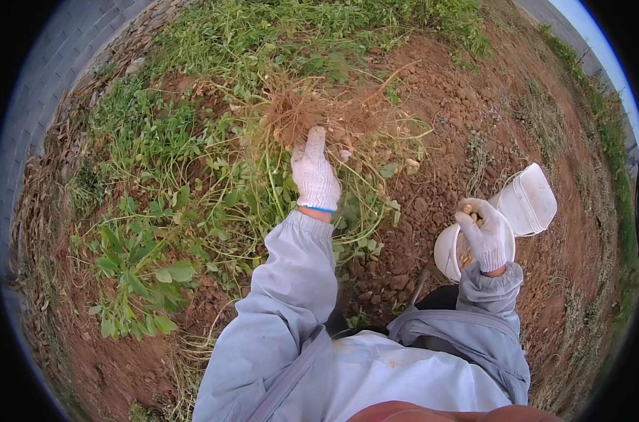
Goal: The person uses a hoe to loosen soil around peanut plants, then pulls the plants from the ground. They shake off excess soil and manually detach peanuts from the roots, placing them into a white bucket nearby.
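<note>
My left hand (316,176), in a white knitted glove, is on the root end of uprooted peanut plants (293,113); its fingers are partly hidden, so its grip cannot be made out. Brown fibrous roots spread beyond the fingers, and green stems trail below and to the right. On the right, my gloved right hand (482,229) is curled around several peanuts in their shells (472,213). It is over the mouth of a white plastic bucket (446,253), inside which more peanuts show.
A second white bucket (530,200) lies tilted beyond the first. Leafy plants (145,274) grow at the left, and green vines cover the ground ahead. Reddish cloddy soil (440,105) stretches to the right. Grey paving (45,84) borders the plot at the far left.
</note>
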A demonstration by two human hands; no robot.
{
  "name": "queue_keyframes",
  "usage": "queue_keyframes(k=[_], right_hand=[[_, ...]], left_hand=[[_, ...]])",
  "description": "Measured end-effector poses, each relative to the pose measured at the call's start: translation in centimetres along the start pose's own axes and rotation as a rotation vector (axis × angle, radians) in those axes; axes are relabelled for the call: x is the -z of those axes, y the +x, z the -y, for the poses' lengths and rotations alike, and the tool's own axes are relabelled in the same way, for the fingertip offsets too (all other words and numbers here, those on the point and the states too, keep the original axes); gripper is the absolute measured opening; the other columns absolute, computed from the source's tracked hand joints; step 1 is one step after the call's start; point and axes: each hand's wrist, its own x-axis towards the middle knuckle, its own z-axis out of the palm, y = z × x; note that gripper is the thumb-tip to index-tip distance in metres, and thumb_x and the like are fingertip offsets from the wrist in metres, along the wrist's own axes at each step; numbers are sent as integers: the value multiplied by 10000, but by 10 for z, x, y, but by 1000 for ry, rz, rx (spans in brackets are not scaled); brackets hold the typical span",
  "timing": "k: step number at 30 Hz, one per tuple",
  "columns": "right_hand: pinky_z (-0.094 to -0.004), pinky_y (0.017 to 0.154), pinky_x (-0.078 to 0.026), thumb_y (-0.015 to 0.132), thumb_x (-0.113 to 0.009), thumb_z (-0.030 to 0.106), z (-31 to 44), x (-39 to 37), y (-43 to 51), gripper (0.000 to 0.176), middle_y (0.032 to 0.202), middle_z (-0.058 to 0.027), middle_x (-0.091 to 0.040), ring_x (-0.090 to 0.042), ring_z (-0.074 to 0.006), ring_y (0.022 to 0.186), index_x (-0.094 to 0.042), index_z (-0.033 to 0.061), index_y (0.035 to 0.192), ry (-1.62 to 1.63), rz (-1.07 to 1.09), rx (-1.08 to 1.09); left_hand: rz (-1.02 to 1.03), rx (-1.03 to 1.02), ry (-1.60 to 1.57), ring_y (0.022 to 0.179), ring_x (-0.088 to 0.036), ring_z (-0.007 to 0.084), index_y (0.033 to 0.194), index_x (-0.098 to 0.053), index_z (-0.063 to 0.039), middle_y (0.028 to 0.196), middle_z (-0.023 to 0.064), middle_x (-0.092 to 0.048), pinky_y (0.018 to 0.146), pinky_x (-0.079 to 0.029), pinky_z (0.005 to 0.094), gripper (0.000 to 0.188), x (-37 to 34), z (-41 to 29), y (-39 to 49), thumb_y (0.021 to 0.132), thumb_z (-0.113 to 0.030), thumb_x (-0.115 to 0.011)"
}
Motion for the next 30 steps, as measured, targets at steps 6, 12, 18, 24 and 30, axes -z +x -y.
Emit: queue_keyframes(k=[6, 12, 18, 24, 30], right_hand=[[-403, 873, -524, 833, -704, 311, -110, 11, -16, 500, 1131, -198, -650, -649, -331, 1013, -605, 20, 1228, -624, 14, -63], [-349, 838, -535, 845, -717, 151, 39, -45, 8, 301, 1030, -144, -683, -678, -261, 948, -667, 27, 1114, 99, 258, 164], [-320, 774, -540, 815, -739, 128, 83, -78, 38, 308, 1032, -115, -663, -678, -224, 859, -669, 49, 1104, 86, 175, 380], [-353, 929, -516, 864, -711, 207, 27, -76, 48, 506, 1240, -146, -607, -617, -249, 1141, -543, 29, 1307, -41, -68, 265], [-403, 982, -483, 853, -696, 289, 53, -104, 78, 441, 1231, -137, -635, -598, -330, 1163, -616, 89, 1237, -7, 35, 327]], left_hand=[[218, -133, 356, 875, -645, 221, 1122, -617, -14, 1083, 125, -665, 769, -517, 352, 378, 4, 23, -6, 885, -287, -727], [119, -13, 1084, 1179, -489, 437, 1390, -480, -91, 1270, 236, -554, 1008, -391, 498, 748, 2, 33, -19, 867, -615, -590], [279, -211, 1149, 1062, -578, 309, 1160, -634, -63, 1148, 138, -660, 944, -429, 398, 451, -1, 24, -22, 875, -412, -659], [274, 25, 486, 1161, -512, 154, 1285, -554, 39, 1233, 53, -612, 963, -399, 293, 585, 22, -11, 17, 872, -326, -746], [263, 38, 410, 1236, -530, 233, 1361, -498, 11, 1319, 115, -585, 1082, -377, 384, 512, 53, -37, 45, 994, -344, -539]])
